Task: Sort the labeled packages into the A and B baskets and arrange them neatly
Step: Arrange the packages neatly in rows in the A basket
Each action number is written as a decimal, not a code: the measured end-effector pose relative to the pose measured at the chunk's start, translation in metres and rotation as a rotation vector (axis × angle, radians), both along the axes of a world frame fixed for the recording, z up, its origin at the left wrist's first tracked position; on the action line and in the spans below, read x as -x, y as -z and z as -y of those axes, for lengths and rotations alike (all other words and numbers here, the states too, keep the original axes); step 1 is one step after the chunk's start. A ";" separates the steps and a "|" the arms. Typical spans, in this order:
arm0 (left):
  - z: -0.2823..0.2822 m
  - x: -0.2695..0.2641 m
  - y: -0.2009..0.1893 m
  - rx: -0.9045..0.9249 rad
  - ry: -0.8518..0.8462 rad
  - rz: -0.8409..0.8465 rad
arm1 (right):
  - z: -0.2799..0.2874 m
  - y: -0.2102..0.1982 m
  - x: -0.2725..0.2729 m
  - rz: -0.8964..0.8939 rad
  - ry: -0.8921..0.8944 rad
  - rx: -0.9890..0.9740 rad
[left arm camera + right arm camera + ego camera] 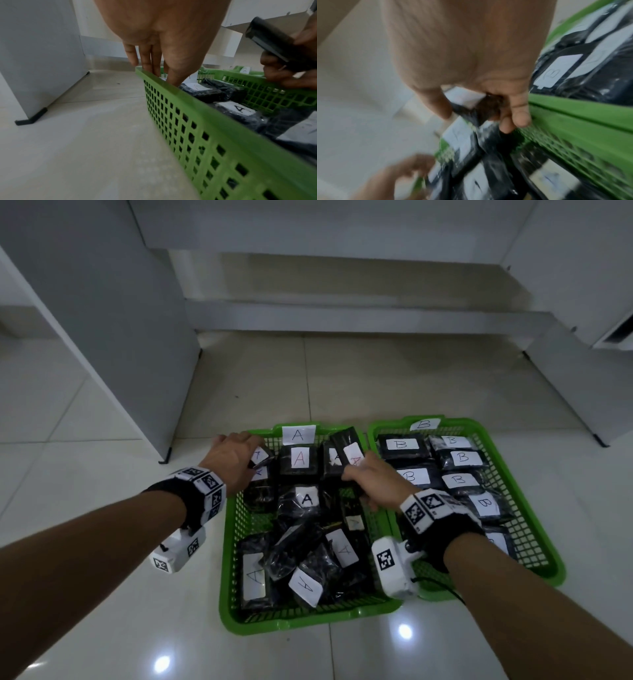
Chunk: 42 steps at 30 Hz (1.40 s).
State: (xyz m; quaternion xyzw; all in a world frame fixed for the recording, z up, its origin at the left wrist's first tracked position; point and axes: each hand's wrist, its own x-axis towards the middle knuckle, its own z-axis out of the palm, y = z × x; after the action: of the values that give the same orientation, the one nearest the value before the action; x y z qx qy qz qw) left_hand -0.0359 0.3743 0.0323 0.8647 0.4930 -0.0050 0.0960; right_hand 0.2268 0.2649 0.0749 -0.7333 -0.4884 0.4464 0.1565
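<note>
Two green baskets stand side by side on the floor. Basket A [230,573] holds several black wrapped packages with white A labels, tidy at the back and jumbled at the front [305,585]. Basket B [551,563] holds B packages [402,445] in neat rows. My left hand [236,462] reaches into basket A's far left corner with straight fingers [147,60], touching the edge of an A package [259,456]. My right hand [371,482] grips a black A package [346,446] and holds it tilted above the back right of basket A [205,121]. It shows blurred in the right wrist view [467,112].
A grey cabinet panel with a black foot [102,320] stands left of the baskets. A low white shelf frame [342,313] runs behind them, its leg [561,392] slanting down on the right. Pale glossy tiles [137,628] surround the baskets.
</note>
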 end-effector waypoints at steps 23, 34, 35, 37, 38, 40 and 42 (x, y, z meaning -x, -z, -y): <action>0.037 -0.078 -0.041 0.562 -0.200 0.326 | 0.019 0.004 -0.011 0.515 -0.533 -0.101; 0.041 -0.062 -0.029 0.629 -0.204 0.205 | 0.026 0.040 0.010 0.920 -0.845 -0.237; 0.042 -0.061 -0.027 0.627 -0.199 0.213 | 0.025 0.040 0.012 0.930 -0.837 -0.245; 0.041 -0.059 -0.023 0.649 -0.217 0.222 | 0.023 0.041 0.014 0.947 -0.833 -0.236; 0.040 -0.058 -0.022 0.674 -0.238 0.238 | 0.022 0.040 0.014 0.933 -0.825 -0.220; 0.037 -0.055 -0.022 0.768 -0.330 0.400 | 0.017 0.033 0.012 0.852 -0.758 -0.188; 0.035 -0.053 -0.025 0.856 -0.481 0.658 | 0.011 0.023 0.009 0.685 -0.575 -0.190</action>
State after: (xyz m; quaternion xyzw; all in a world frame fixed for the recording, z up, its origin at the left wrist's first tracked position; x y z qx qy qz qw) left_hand 0.0170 0.3395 0.0573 0.5690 0.5735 0.0870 0.5829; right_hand 0.2173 0.2536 0.0517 -0.6559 -0.7343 0.1566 -0.0778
